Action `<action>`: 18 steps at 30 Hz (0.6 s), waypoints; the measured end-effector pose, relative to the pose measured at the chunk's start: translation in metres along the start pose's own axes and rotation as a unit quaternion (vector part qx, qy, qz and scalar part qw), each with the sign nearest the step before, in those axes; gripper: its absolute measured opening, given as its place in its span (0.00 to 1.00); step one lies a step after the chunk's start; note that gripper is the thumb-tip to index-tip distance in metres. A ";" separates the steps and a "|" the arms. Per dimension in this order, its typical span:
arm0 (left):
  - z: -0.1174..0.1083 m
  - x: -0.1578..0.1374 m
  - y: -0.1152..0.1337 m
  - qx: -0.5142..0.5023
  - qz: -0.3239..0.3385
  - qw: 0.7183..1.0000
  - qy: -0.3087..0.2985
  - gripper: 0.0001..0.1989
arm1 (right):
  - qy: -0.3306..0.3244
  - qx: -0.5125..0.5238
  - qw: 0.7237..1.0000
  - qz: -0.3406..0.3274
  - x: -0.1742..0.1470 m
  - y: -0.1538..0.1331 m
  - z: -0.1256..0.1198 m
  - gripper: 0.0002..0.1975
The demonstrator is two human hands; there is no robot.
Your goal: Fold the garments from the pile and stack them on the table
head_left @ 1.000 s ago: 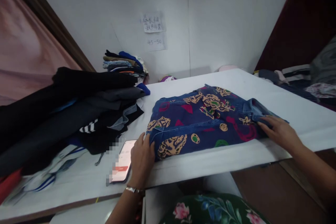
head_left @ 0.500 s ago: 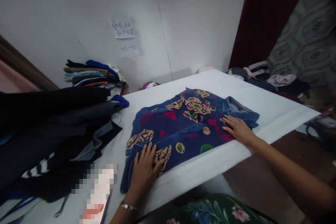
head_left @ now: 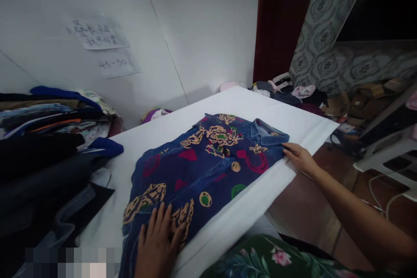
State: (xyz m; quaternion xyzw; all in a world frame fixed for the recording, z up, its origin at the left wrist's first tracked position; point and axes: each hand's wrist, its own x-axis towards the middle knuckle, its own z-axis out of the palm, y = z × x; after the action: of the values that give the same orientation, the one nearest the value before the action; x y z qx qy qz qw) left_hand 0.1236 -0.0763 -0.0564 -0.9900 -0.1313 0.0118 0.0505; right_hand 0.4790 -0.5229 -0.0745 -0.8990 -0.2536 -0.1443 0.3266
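Under L hand (head_left: 157, 243): navy multicolour-print denim shirt (head_left: 202, 173), fingers spread flat.
Nr R hand (head_left: 300, 159): blue denim collar (head_left: 274, 140); shirt edge looks pinched.
Cloth: prob. soft, midwt; hold by edges.

Left fingers (head_left: 159, 218) lie spread, palm down; right fingers (head_left: 292, 147) pinch.

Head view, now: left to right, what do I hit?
Stack of folded clothes → left hand → denim collar of the printed garment → right hand → cardboard boxes. Garment body left out of the order: it spans the left hand's place.
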 end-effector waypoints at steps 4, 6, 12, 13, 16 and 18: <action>-0.003 0.000 0.000 -0.013 -0.002 1.000 -0.009 0.19 | -0.007 -0.083 0.996 -0.008 0.010 -0.001 0.009 0.16; -0.002 -0.001 0.001 -0.028 -0.011 1.000 -0.005 0.20 | -0.008 -0.112 0.994 0.003 0.013 0.003 0.011 0.16; 0.001 0.002 0.006 -0.069 -0.086 0.994 0.022 0.30 | -0.007 -0.143 0.989 -0.028 0.016 -0.015 0.009 0.18; 0.001 0.002 0.007 -0.073 -0.094 0.993 0.023 0.30 | -0.001 -0.125 0.991 -0.048 0.020 -0.025 0.010 0.19; 0.000 0.003 0.009 -0.083 -0.094 0.992 0.022 0.30 | -0.015 -0.028 0.996 -0.087 0.043 -0.062 0.022 0.19; -0.001 0.002 0.010 -0.090 -0.094 0.991 0.022 0.30 | -0.048 0.041 0.995 -0.074 0.068 -0.084 0.037 0.18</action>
State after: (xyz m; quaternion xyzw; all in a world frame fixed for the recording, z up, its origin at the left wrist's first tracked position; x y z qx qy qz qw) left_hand 0.1284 -0.0852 -0.0566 -0.9738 -0.2231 -0.0264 -0.0347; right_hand 0.4923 -0.4185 -0.0303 -0.8694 -0.3409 -0.1140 0.3390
